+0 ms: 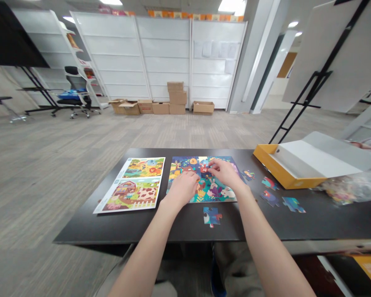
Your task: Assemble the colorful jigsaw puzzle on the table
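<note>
Leaning over the dark table [120,225], both forearms reach onto the jigsaw puzzle [185,165]. The left hand [183,189] rests there, fingers loosely together; the right hand [225,173] presses fingertips on its pieces, grip unclear. A loose piece [212,216] lies just below the puzzle.

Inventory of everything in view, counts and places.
black table: 1, black, foreground
jigsaw puzzle: 1, mostly blue, multicoloured, mid-table
picture sheet: 1, multicoloured, white border, left of puzzle
loose puzzle pieces: about 5, multicoloured, on table, below and right of puzzle
yellow box: 1, yellow, white inside, right of table
plastic bag: 1, clear, colourful contents, table's right end
cardboard boxes: about 7, brown, floor at back
office chair: 1, black and blue, back left
easels: 2, black, far left and right
left hand: 1, on puzzle
right hand: 1, on puzzle
</note>
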A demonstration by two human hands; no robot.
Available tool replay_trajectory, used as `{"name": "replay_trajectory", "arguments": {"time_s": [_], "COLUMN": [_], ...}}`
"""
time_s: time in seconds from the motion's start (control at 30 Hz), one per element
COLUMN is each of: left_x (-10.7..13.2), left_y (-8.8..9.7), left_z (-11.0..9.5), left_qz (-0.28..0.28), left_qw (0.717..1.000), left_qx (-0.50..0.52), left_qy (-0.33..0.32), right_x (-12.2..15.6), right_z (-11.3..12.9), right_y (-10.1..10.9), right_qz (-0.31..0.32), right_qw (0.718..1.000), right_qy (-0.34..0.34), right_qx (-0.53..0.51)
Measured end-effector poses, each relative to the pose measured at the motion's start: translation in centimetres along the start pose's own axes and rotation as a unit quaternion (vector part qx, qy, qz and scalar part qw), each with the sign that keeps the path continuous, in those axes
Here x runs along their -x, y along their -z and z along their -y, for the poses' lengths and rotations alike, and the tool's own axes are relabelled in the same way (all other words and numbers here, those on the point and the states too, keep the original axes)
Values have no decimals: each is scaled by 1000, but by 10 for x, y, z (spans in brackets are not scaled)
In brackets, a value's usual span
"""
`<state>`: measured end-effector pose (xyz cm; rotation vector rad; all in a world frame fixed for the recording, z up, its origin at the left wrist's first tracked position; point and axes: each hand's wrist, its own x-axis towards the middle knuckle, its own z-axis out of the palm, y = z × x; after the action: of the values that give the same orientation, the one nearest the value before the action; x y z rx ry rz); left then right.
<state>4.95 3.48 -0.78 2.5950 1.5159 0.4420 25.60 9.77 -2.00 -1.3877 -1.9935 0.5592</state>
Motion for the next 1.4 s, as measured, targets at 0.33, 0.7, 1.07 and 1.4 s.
{"name": "replay_trajectory", "arguments": {"time_s": [0.33,0.7,1.07,1.4], "left_x": [3,4,2,-5], "left_y": [-4,-3,-4,0], "left_z": [-2,-14,-12,-1], "left_qz": [12,-7,-10,-78], "left_qw": [999,998,999,968], "left_qx": [-31,-58,-44,235], "left_qy": [-4,6,19,42], "right_x": [-4,-2,-2,19], "right_z": [-16,-15,-13,29], "right_y": [-7,-4,-6,3], "right_qz": [7,26,3,53], "right_qw": [998,993,1000,972], "right_qy": [-5,19,-14,1], "right_qx": [55,113,-19,-228]}}
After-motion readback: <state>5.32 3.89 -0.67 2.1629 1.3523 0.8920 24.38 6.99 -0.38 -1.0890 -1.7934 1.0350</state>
